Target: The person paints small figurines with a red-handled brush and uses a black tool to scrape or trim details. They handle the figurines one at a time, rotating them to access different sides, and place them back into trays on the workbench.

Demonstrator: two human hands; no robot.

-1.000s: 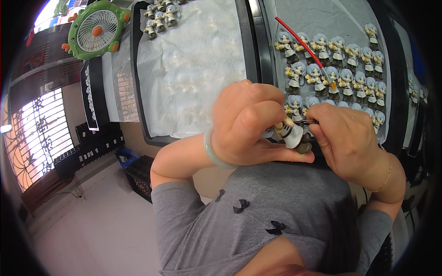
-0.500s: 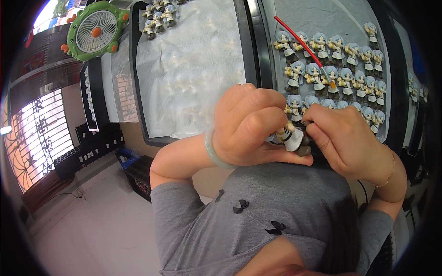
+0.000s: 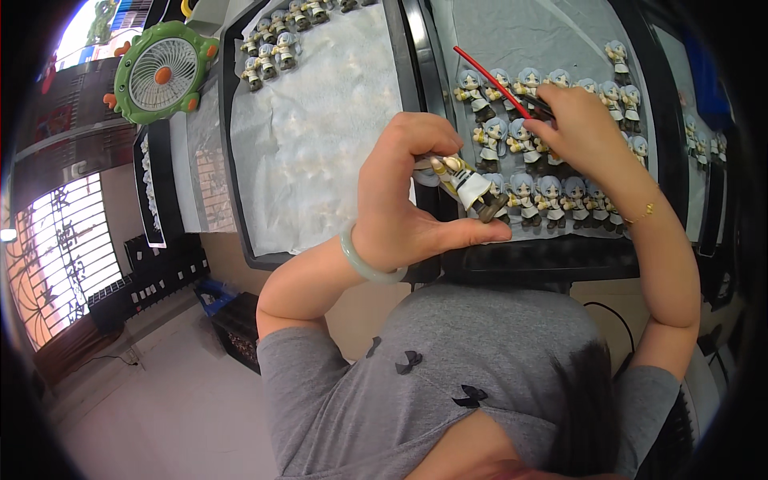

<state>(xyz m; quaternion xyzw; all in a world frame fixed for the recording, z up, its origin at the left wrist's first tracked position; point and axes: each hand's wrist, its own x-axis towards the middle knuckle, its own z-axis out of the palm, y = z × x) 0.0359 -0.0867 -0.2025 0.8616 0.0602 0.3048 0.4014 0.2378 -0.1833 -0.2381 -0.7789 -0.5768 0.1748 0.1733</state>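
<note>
My left hand (image 3: 408,200) is closed around a small figurine (image 3: 464,184) with pale hair, a white robe and brown boots, tilted with its feet toward my thumb. Over the right tray, my right hand (image 3: 580,120) is closed in a pinch, with a thin dark tool (image 3: 538,105) at its fingertips. A paintbrush with a red handle (image 3: 492,82) lies across the figurines, its lower end at my right fingers. Whether those fingers grip the brush too, I cannot tell. Several rows of matching figurines (image 3: 549,196) rest on the right tray, some hidden by my right hand.
The left tray (image 3: 320,152) has a white paper lining, with several figurines (image 3: 268,56) at its far end. Dark rims (image 3: 420,72) run between the two trays. A green fan (image 3: 164,74) stands at the far left.
My right hand has moved up and away from the figurine, over the right tray to the red-handled paintbrush. My left hand has moved slightly left and up, still holding the figurine.
</note>
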